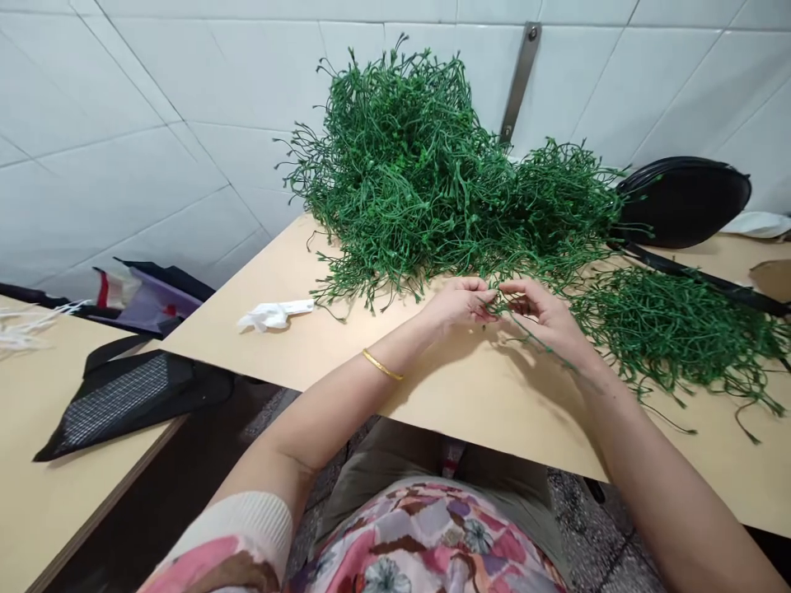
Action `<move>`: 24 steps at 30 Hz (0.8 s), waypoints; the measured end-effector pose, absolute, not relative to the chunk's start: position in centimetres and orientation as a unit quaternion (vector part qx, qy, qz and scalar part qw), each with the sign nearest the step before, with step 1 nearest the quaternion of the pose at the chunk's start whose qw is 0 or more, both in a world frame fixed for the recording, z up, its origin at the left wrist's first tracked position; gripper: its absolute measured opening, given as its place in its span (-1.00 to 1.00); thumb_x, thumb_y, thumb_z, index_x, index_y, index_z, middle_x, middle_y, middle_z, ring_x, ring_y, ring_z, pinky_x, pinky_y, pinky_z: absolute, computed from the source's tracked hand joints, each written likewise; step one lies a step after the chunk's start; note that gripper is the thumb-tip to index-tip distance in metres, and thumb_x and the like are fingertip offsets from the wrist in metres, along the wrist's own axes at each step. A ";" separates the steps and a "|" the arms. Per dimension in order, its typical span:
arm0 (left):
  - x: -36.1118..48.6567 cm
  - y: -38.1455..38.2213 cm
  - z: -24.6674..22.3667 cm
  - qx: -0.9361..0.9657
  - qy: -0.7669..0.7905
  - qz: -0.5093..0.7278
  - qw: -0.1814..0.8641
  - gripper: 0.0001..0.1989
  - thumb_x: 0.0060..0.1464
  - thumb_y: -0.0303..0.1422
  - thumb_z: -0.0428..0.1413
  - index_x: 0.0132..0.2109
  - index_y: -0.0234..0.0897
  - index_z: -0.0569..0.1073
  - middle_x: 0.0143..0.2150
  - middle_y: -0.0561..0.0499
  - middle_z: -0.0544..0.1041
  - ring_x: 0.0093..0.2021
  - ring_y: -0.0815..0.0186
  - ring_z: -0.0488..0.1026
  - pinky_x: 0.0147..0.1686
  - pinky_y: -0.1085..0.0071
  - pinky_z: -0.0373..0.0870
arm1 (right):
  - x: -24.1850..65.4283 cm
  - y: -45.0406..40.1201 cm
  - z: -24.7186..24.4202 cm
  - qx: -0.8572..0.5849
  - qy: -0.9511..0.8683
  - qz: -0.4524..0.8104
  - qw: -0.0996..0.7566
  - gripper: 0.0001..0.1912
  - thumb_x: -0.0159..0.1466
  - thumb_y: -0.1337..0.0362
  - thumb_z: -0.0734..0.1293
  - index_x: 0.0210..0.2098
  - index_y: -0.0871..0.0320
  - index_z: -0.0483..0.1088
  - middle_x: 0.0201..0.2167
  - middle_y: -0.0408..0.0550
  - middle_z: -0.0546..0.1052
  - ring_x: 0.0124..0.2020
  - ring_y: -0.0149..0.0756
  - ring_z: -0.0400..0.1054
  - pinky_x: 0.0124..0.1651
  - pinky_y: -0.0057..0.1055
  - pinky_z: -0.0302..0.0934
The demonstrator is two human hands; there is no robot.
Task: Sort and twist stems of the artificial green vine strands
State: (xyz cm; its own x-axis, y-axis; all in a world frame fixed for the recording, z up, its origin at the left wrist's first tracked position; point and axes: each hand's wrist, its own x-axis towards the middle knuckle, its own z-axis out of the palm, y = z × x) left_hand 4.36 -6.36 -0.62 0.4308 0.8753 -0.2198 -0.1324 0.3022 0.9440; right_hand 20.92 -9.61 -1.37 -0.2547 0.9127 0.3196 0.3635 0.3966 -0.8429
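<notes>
A large heap of thin green artificial stems point(408, 173) with small tips lies against the tiled wall. A lower, flatter pile of the same stems point(680, 329) is at the right. Between the heap and the table's front edge, my left hand point(462, 303), with a gold bangle on its wrist, pinches a green stem. My right hand point(544, 317) meets it from the right, fingers bent around the same green strands. One stem point(535, 336) trails across the right palm towards the wrist. The fingertips partly hide the held strands.
Crumpled white tissue point(272, 315) lies on the light wooden table point(228, 329) at the left. A black round bag point(685, 202) with a strap stands at the back right. A black mesh item point(117, 399) spans the gap to another table at the left. A metal bracket point(520, 82) is on the wall.
</notes>
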 end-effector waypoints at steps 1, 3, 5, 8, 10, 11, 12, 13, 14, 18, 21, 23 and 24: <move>4.5 -6.1 -1.0 0.456 0.389 0.370 0.710 -0.79 0.05 -0.54 0.07 -0.50 -0.36 0.25 -0.62 0.10 0.37 -0.62 0.48 0.40 -0.51 0.53 0.32 | 20.8 -9.5 -1.7 -0.448 -0.717 0.333 0.418 -0.65 0.11 0.23 0.34 -0.09 0.11 0.39 -0.19 -0.02 0.48 -0.33 -0.31 0.38 -0.28 -0.34 0.30; 4.5 -5.8 -1.9 0.437 0.378 0.393 0.715 -0.80 0.01 -0.55 0.10 -0.49 -0.35 0.24 -0.62 0.12 0.35 -0.63 0.49 0.39 -0.54 0.54 0.31 | 20.8 -9.4 -2.2 -0.475 -0.704 0.316 0.423 -0.69 0.14 0.28 0.28 -0.10 0.12 0.41 -0.24 -0.04 0.51 -0.32 -0.30 0.38 -0.29 -0.35 0.29; 4.4 -5.6 -2.6 0.428 0.375 0.407 0.714 -0.81 -0.03 -0.56 0.12 -0.47 -0.34 0.25 -0.61 0.13 0.34 -0.64 0.48 0.37 -0.55 0.54 0.31 | 20.9 -9.3 -2.5 -0.504 -0.701 0.256 0.435 -0.74 0.14 0.35 0.23 -0.20 0.15 0.46 -0.27 -0.03 0.53 -0.27 -0.27 0.39 -0.22 -0.32 0.28; 4.1 -5.5 -3.2 0.422 0.369 0.410 0.719 -0.82 -0.04 -0.54 0.14 -0.45 -0.33 0.25 -0.63 0.14 0.32 -0.66 0.48 0.35 -0.56 0.51 0.32 | 21.0 -9.1 -2.7 -0.510 -0.723 0.172 0.434 -0.73 0.13 0.42 0.19 -0.27 0.16 0.49 -0.29 -0.01 0.54 -0.23 -0.24 0.40 -0.14 -0.26 0.26; 4.0 -5.5 -3.4 0.418 0.356 0.403 0.732 -0.80 -0.06 -0.52 0.17 -0.46 -0.33 0.25 -0.63 0.14 0.32 -0.67 0.49 0.32 -0.58 0.52 0.30 | 21.0 -9.0 -2.9 -0.493 -0.752 0.135 0.416 -0.72 0.14 0.43 0.18 -0.26 0.17 0.50 -0.33 0.00 0.51 -0.26 -0.24 0.39 -0.16 -0.25 0.26; 3.9 -5.5 -3.4 0.415 0.353 0.398 0.738 -0.79 -0.07 -0.50 0.18 -0.46 -0.33 0.25 -0.63 0.14 0.33 -0.68 0.50 0.31 -0.59 0.52 0.29 | 21.0 -9.0 -2.9 -0.481 -0.769 0.118 0.404 -0.72 0.14 0.42 0.19 -0.25 0.17 0.49 -0.34 0.01 0.49 -0.28 -0.24 0.38 -0.17 -0.25 0.26; 3.9 -5.5 -3.4 0.412 0.353 0.395 0.742 -0.77 -0.09 -0.49 0.20 -0.46 -0.33 0.25 -0.63 0.13 0.33 -0.68 0.50 0.30 -0.60 0.52 0.28 | 21.0 -9.0 -2.9 -0.467 -0.786 0.104 0.392 -0.73 0.14 0.42 0.20 -0.25 0.18 0.49 -0.32 0.02 0.47 -0.27 -0.23 0.37 -0.17 -0.24 0.26; 3.9 -5.6 -3.4 0.407 0.356 0.395 0.743 -0.76 -0.11 -0.49 0.22 -0.46 -0.33 0.25 -0.63 0.13 0.34 -0.68 0.50 0.30 -0.60 0.52 0.27 | 21.0 -9.1 -2.9 -0.454 -0.800 0.097 0.380 -0.73 0.14 0.41 0.21 -0.23 0.17 0.48 -0.29 0.04 0.46 -0.24 -0.22 0.37 -0.15 -0.22 0.26; 3.9 -5.6 -3.3 0.401 0.361 0.401 0.741 -0.74 -0.13 -0.49 0.23 -0.47 -0.33 0.24 -0.63 0.14 0.34 -0.67 0.51 0.30 -0.60 0.53 0.27 | 21.0 -9.2 -2.8 -0.444 -0.810 0.095 0.371 -0.73 0.14 0.39 0.23 -0.20 0.16 0.47 -0.24 0.05 0.44 -0.19 -0.20 0.36 -0.11 -0.20 0.26; 4.0 -5.6 -3.3 0.400 0.375 0.432 0.716 -0.74 -0.12 -0.50 0.21 -0.49 -0.33 0.23 -0.63 0.16 0.30 -0.64 0.54 0.30 -0.56 0.55 0.28 | 21.1 -10.2 -1.8 -0.418 -0.810 0.087 0.402 -0.75 0.16 0.33 0.28 -0.15 0.14 0.44 -0.11 0.09 0.40 -0.03 -0.14 0.32 0.00 -0.15 0.23; 4.0 -5.7 -3.3 0.421 0.384 0.450 0.688 -0.79 -0.12 -0.54 0.17 -0.49 -0.34 0.25 -0.62 0.17 0.30 -0.65 0.57 0.25 -0.57 0.57 0.25 | 21.0 -10.9 -1.1 -0.407 -0.778 0.060 0.475 -0.83 0.18 0.36 0.26 -0.26 0.12 0.45 -0.24 0.05 0.46 -0.17 -0.18 0.37 -0.10 -0.20 0.27; 4.0 -5.8 -3.4 0.430 0.391 0.459 0.672 -0.79 -0.16 -0.56 0.18 -0.49 -0.34 0.25 -0.62 0.19 0.29 -0.66 0.58 0.24 -0.60 0.58 0.21 | 20.7 -11.2 -1.3 -0.408 -0.772 0.073 0.483 -0.84 0.20 0.38 0.24 -0.30 0.12 0.45 -0.33 0.01 0.48 -0.25 -0.23 0.38 -0.18 -0.26 0.27; 4.0 -5.8 -3.4 0.434 0.392 0.459 0.669 -0.79 -0.19 -0.57 0.18 -0.48 -0.34 0.26 -0.61 0.19 0.30 -0.65 0.57 0.25 -0.61 0.58 0.19 | 20.4 -11.2 -1.5 -0.407 -0.780 0.086 0.468 -0.84 0.21 0.38 0.23 -0.30 0.12 0.45 -0.36 -0.01 0.48 -0.29 -0.25 0.37 -0.21 -0.28 0.27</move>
